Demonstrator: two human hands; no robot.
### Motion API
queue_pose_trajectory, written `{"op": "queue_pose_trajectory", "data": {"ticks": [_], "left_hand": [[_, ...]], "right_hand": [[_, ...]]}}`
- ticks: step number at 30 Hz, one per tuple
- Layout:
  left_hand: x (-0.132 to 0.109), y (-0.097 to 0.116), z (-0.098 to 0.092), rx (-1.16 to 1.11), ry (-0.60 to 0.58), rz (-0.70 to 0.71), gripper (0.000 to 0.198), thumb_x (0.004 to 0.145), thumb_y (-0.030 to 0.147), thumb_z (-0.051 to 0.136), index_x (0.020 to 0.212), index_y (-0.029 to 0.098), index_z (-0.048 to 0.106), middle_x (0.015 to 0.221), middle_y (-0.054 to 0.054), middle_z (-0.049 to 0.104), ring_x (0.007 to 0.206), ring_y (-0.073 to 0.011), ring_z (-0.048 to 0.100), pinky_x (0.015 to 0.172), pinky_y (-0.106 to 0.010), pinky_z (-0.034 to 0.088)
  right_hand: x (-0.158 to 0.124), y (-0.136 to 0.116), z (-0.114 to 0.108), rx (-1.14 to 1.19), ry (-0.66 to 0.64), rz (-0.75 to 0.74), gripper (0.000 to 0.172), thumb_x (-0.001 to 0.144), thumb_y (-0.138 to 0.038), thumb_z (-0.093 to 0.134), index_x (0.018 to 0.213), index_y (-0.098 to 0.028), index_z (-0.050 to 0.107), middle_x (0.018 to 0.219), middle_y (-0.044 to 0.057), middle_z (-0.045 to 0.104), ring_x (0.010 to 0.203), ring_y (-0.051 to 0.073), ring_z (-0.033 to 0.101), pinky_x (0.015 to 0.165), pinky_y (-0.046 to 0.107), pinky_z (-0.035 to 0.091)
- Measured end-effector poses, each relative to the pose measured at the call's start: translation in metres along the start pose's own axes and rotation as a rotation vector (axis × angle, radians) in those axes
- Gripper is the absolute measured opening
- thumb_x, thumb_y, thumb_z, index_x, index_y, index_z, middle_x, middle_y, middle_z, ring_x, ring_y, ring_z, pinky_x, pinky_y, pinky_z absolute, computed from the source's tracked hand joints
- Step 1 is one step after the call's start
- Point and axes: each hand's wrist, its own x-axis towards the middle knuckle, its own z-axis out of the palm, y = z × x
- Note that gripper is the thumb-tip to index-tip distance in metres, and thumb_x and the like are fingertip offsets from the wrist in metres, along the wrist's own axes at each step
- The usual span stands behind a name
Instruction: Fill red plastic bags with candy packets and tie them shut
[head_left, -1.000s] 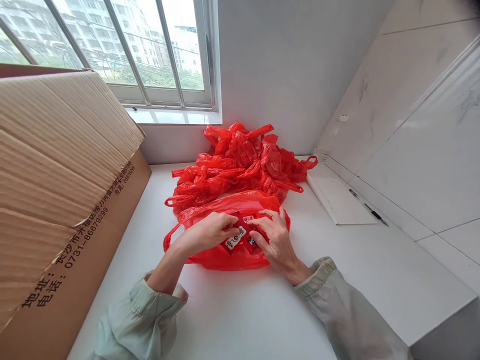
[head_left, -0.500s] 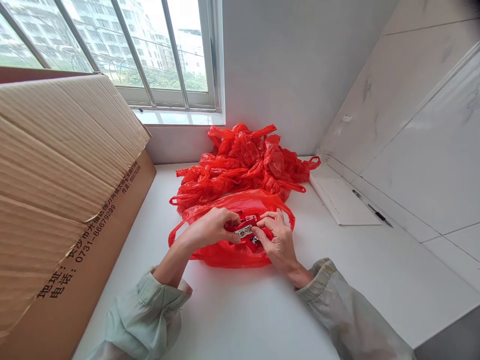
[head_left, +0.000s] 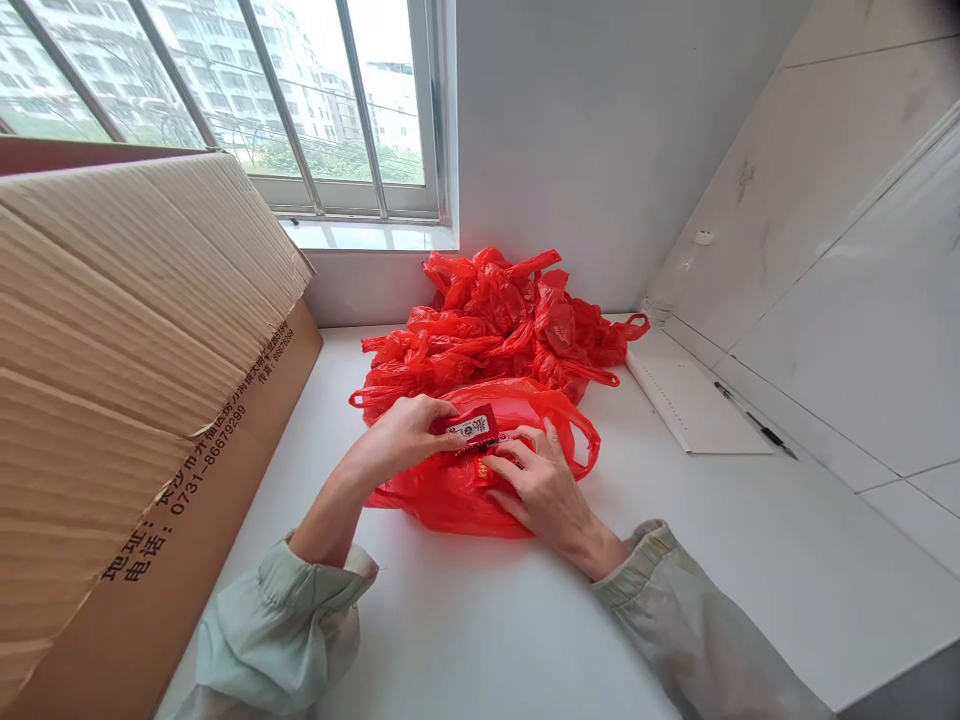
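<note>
My left hand (head_left: 409, 437) pinches a small dark red packet (head_left: 472, 428) with a white label and black characters, raised at the mouth of an open red plastic bag (head_left: 442, 505). Inside the bag lie more small red packets; one with yellow-orange print (head_left: 482, 472) shows between my hands. My right hand (head_left: 541, 485) reaches into the bag from the right, its fingers apart and bent over the packets. Its fingertips are partly hidden among them.
Behind the open bag is a heap of knotted red plastic bags (head_left: 495, 330) against the wall. At the left stands a large cardboard box (head_left: 172, 300). A white notepad (head_left: 697, 410) and a black pen (head_left: 754, 420) lie to the right, by the tiled wall.
My left hand has lifted the labelled packet up and left, turning its face toward me. My right hand has let go of it and moved lower over the packets in the bag.
</note>
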Motion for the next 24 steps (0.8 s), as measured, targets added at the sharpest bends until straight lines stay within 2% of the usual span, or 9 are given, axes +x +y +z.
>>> {"op": "queue_pose_trajectory", "data": {"ticks": [2,5,9,11,14,17,20,24], "left_hand": [[0.000,0.001,0.001,0.040,-0.015,-0.004,0.032,0.083,0.041,0.054,0.062,0.019,0.046,0.059,0.003,0.043,0.058,-0.0127,0.034,0.052,-0.028,0.021],[-0.002,0.001,0.002,0.096,-0.084,-0.012,0.031,0.084,0.037,0.051,0.060,0.019,0.046,0.057,0.002,0.047,0.056,-0.0134,0.036,0.052,-0.028,0.022],[-0.005,0.000,0.001,0.105,-0.236,-0.003,0.029,0.083,0.028,0.049,0.056,0.019,0.046,0.056,0.000,0.051,0.054,-0.0138,0.041,0.053,-0.027,0.025],[-0.005,-0.002,0.000,0.108,-0.273,0.018,0.030,0.082,0.027,0.049,0.054,0.020,0.042,0.054,0.002,0.047,0.053,-0.0133,0.039,0.053,-0.026,0.026],[-0.006,-0.003,-0.001,0.160,-0.291,0.042,0.032,0.082,0.024,0.050,0.053,0.019,0.039,0.053,0.002,0.042,0.053,-0.0129,0.034,0.051,-0.026,0.024],[-0.006,-0.002,0.003,0.173,-0.322,0.100,0.024,0.083,0.020,0.050,0.060,0.019,0.053,0.060,0.001,0.053,0.056,-0.0133,0.041,0.052,-0.025,0.026],[-0.006,0.001,0.012,0.178,-0.271,0.185,0.014,0.083,0.017,0.055,0.081,0.021,0.068,0.073,-0.001,0.065,0.064,-0.0154,0.051,0.059,-0.024,0.034],[-0.005,0.008,0.023,0.191,-0.031,0.178,0.021,0.085,0.022,0.064,0.105,0.018,0.067,0.094,-0.006,0.067,0.087,-0.0215,0.057,0.073,-0.028,0.041]], "right_hand": [[0.001,-0.001,0.003,-0.029,0.021,-0.028,0.008,0.088,-0.021,0.065,0.093,-0.023,0.071,0.090,0.002,0.072,0.103,0.026,0.055,0.115,0.056,0.020],[0.001,-0.001,0.003,0.031,0.105,0.004,0.014,0.089,-0.014,0.062,0.087,-0.024,0.071,0.076,-0.001,0.070,0.093,0.022,0.056,0.112,0.052,0.026],[0.000,0.002,-0.004,0.156,0.166,0.157,0.011,0.090,-0.016,0.062,0.088,-0.023,0.069,0.079,0.000,0.071,0.088,0.021,0.056,0.095,0.043,0.042],[-0.001,0.005,-0.006,0.161,0.178,0.240,0.011,0.090,-0.017,0.060,0.087,-0.023,0.069,0.080,0.001,0.070,0.087,0.021,0.056,0.085,0.040,0.045],[-0.003,0.009,-0.006,0.135,0.205,0.330,0.010,0.090,-0.018,0.059,0.086,-0.022,0.068,0.082,0.004,0.067,0.086,0.022,0.056,0.082,0.039,0.046],[-0.003,0.011,-0.004,0.171,0.234,0.374,0.009,0.090,-0.019,0.059,0.088,-0.022,0.066,0.083,0.004,0.066,0.087,0.021,0.056,0.082,0.038,0.046],[-0.003,0.009,-0.005,0.195,0.260,0.380,0.007,0.091,-0.018,0.059,0.089,-0.022,0.065,0.083,0.003,0.066,0.087,0.021,0.057,0.082,0.037,0.047],[-0.001,0.005,-0.009,0.183,0.325,0.318,0.008,0.092,-0.017,0.058,0.091,-0.023,0.064,0.087,0.003,0.066,0.089,0.020,0.057,0.085,0.038,0.048]]}}
